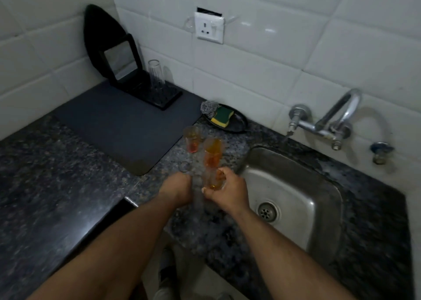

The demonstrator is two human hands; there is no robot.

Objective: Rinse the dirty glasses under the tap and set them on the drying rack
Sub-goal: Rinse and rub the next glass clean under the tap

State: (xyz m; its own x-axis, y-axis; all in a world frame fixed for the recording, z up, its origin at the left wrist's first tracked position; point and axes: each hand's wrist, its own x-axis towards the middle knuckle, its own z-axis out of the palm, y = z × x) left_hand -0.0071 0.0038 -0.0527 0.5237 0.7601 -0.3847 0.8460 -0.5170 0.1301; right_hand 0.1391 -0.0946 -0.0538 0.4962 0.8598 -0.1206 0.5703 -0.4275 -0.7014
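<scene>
Two hands low over the bench, left of the sink. Your right hand grips a small glass with orange residue. Your left hand sits against a clear glass (too blurred to tell whether it's gripped). Two more orange-stained glasses stand just beyond your fingers. One clean glass is already on the drying rack, well apart at the wall.

Glasses: on surface, just beyond fingers
Sink: right of fingers
Rack: far left, behind
</scene>
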